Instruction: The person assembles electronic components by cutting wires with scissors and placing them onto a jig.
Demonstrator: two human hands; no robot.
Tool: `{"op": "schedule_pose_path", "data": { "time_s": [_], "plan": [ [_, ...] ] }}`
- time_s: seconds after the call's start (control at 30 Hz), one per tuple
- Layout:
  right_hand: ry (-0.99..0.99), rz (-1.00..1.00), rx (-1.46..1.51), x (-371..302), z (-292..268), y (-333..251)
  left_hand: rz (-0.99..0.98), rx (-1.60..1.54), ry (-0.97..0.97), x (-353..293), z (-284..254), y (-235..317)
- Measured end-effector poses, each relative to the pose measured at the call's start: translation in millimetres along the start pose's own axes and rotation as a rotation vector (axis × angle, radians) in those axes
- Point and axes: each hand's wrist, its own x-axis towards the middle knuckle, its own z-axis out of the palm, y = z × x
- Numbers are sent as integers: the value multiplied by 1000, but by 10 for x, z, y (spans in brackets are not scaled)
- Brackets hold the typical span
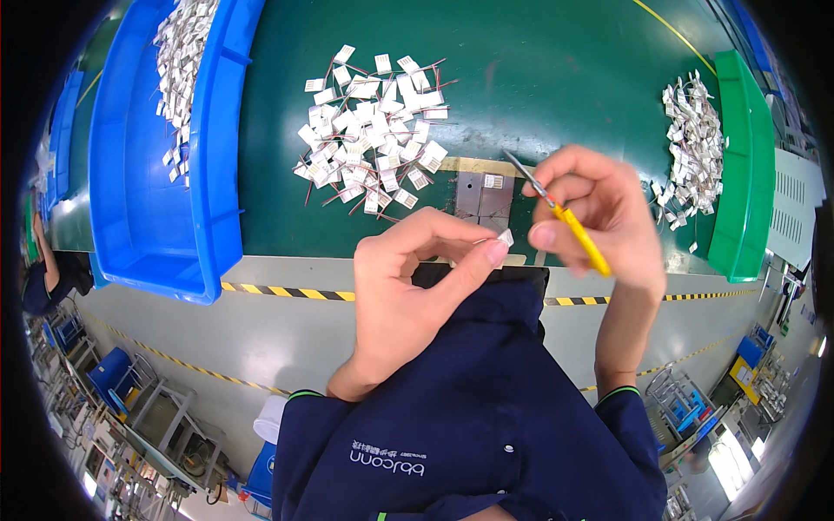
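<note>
My left hand (401, 291) pinches a small white connector (506, 236) between thumb and forefinger, just over the table's near edge. A thin wire seems to run back from it along my fingers. My right hand (612, 217) grips a slim tool with a yellow handle (580, 239) and a pointed metal tip (521, 167). The tip points up and to the left, apart from the connector. Between and beyond my hands lies a grey metal block (497, 205), with a small white piece (493, 181) on it.
A heap of white connectors with red and black wires (369, 130) covers the green table (556, 61) ahead. To the left stands a blue bin (143, 174) holding more of them. On the right, another pile (693, 139) lies against a green bin (743, 174).
</note>
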Motion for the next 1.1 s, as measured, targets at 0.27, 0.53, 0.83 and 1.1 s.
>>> {"op": "schedule_pose_path", "data": {
  "time_s": [0.27,0.53,0.83,1.1],
  "plan": [
    [134,-176,255,-111,275,279,59,-190,-61,40,4,-90],
    [50,-231,299,-103,207,358,-54,-346,-213,90,-62,-170],
    [-47,-146,313,-116,186,425,-261,-245,-380,178,-212,-40],
    [-30,-106,336,-137,225,409,-165,-235,-326,188,-237,-3]
  ]
}}
